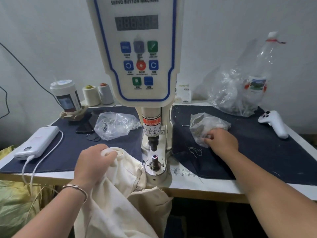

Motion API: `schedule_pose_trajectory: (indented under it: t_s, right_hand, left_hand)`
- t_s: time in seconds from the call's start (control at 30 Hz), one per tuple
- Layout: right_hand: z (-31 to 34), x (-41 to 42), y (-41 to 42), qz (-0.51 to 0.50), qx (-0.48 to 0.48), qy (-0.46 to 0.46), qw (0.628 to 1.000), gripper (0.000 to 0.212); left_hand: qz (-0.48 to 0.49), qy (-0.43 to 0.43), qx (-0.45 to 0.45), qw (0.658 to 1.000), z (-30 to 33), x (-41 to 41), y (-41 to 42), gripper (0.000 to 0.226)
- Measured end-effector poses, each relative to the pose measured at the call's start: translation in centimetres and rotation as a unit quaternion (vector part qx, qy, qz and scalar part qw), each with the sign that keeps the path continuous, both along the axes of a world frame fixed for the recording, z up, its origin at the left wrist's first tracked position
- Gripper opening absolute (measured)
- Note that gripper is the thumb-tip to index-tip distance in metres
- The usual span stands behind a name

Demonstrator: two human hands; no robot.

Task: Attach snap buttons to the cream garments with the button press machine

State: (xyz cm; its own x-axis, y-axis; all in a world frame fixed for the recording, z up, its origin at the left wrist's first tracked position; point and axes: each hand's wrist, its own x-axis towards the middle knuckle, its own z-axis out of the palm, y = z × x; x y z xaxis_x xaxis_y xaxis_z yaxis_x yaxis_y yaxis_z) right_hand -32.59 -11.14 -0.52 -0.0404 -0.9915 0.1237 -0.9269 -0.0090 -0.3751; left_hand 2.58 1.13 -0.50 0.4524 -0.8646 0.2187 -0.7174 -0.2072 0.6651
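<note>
Both hands are busy. Left hand (pixel 93 162), wrist bent, curls its fingers tight around a bunch of the cream garment (pixel 120 194) just left of the button press machine (pixel 155 158). Right hand (pixel 221 140) stretches forward, fingertips pinching into a plastic bag (pixel 204 126).

A white table (pixel 202 186) carries a dark navy cloth (pixel 257 152) across most of its top, with the button press machine (pixel 142 66) standing at its middle. On the left half lie a white power bank (pixel 36 142), a lidded cup (pixel 66 95), two thread cones (pixel 97 95), a dark phone (pixel 85 127) and a clear bag (pixel 115 125). On the right half lie a small clear bag of parts (pixel 205 127), a larger bag (pixel 236 95) and a white controller (pixel 274 123).
</note>
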Motion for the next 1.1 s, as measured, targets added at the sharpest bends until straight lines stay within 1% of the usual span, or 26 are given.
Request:
schedule_pose_trajectory:
  t_s: [0.07,0.1,0.2,0.37,0.43,0.53,0.67,0.77,0.87,1.0,1.1]
  right_hand:
    - [-0.5,0.0,0.1,-0.019,-0.019,-0.032,0.999,0.030]
    - [-0.7,0.0,0.1,-0.027,-0.032,-0.043,0.998,0.035]
    - [-0.8,0.1,0.3,-0.038,-0.046,-0.050,0.997,0.037]
    - [-0.8,0.3,0.2,-0.041,-0.056,-0.028,0.997,0.038]
    - [-0.9,0.2,0.0,-0.035,-0.057,-0.028,0.997,0.036]
    - [-1.1,-0.1,-0.3,-0.012,-0.047,-0.019,0.999,0.018]
    - [-1.4,-0.2,-0.5,-0.006,-0.066,-0.022,0.998,0.012]
    - [-1.4,-0.2,-0.2,-0.028,-0.116,-0.065,0.991,0.009]
    - [-1.3,-0.1,0.6,-0.032,-0.190,-0.139,0.971,0.004]
    - [-0.9,0.2,1.7,-0.020,-0.234,-0.185,0.954,0.004]
    - [-0.4,0.2,2.2,0.002,-0.246,-0.243,0.938,0.004]
  left_hand:
    - [-0.014,0.020,0.002,1.000,-0.4,0.5,-0.3,0.029]
    - [-0.023,0.035,-0.002,0.999,-0.6,0.7,-0.3,0.026]
    - [-0.045,0.073,-0.016,0.996,-1.0,1.0,0.0,0.016]
    - [-0.047,0.087,-0.015,0.995,-1.0,1.1,-0.2,0.019]
    - [-0.043,0.085,-0.015,0.995,-1.0,1.1,-0.3,0.023]
    - [-0.034,0.078,-0.014,0.996,-1.1,1.2,-0.4,0.028]
    - [-0.030,0.074,-0.012,0.997,-1.2,1.3,-0.5,0.024]
    - [-0.032,0.070,-0.010,0.997,-1.2,1.3,-0.6,0.018]
    - [-0.031,0.063,-0.003,0.998,-1.2,1.3,-0.7,0.021]
    - [-0.024,0.066,0.000,0.998,-1.1,1.2,-0.6,0.027]
    - [-0.023,0.068,0.003,0.997,-1.0,1.1,-0.5,0.028]
